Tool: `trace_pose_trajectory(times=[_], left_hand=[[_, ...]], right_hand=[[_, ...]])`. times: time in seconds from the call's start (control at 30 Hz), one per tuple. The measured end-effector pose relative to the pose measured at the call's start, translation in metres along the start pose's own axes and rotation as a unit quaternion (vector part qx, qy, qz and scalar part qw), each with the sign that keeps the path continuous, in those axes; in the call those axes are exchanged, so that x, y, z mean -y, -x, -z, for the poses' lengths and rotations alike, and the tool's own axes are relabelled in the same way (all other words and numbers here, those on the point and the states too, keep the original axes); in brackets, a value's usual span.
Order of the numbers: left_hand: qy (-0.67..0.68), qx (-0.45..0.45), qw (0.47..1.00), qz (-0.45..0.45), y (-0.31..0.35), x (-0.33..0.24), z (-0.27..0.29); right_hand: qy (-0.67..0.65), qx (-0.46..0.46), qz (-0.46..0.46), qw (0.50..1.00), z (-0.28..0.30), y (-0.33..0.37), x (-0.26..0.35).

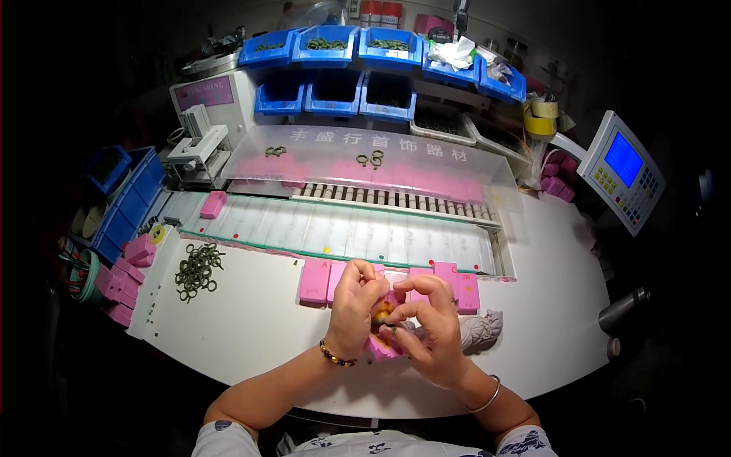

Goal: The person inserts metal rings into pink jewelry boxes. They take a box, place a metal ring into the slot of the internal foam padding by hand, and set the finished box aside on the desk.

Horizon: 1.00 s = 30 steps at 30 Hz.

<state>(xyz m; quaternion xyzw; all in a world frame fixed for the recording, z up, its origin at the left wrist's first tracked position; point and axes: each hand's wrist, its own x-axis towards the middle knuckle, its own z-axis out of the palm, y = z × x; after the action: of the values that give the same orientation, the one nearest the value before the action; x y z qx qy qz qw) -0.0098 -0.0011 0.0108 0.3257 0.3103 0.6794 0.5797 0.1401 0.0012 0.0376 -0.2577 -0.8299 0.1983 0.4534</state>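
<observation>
In front of me, near the table's front edge, a pink block like a rubber mould is spread between my hands, its inner face stained orange-brown. My left hand is closed on its left side. The fingers of my right hand are bent into a pinch at the stained hollow; something small and dark is at the fingertips, too small to name. Just beyond my hands stands a row of pink blocks, partly hidden by them. A crumpled grey cloth lies beside my right hand.
A heap of dark green rings lies at left, near stacked pink blocks. Behind are a roller track under a clear cover, a white machine and blue bins. A control panel stands at right.
</observation>
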Motion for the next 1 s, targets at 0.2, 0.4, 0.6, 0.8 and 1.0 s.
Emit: trace_pose_trajectory(times=[0.2,0.4,0.6,0.8,1.0], left_hand=[[0.045,-0.034,0.995,0.081,-0.010,-0.017,0.006],[-0.039,0.150,0.971,0.180,-0.005,-0.021,0.008],[-0.116,0.194,0.965,0.133,-0.003,-0.022,0.009],[-0.116,0.195,0.958,0.177,-0.004,-0.022,0.012],[-0.115,0.157,0.965,0.174,-0.004,-0.017,0.010]], right_hand=[[0.065,-0.070,0.054,0.994,0.011,0.004,0.004],[0.188,-0.138,0.116,0.966,0.027,0.001,-0.008],[0.211,-0.087,0.132,0.965,0.024,0.006,-0.007],[0.007,-0.074,-0.029,0.997,0.018,0.011,-0.013],[-0.150,-0.052,-0.102,0.982,0.020,0.005,-0.023]])
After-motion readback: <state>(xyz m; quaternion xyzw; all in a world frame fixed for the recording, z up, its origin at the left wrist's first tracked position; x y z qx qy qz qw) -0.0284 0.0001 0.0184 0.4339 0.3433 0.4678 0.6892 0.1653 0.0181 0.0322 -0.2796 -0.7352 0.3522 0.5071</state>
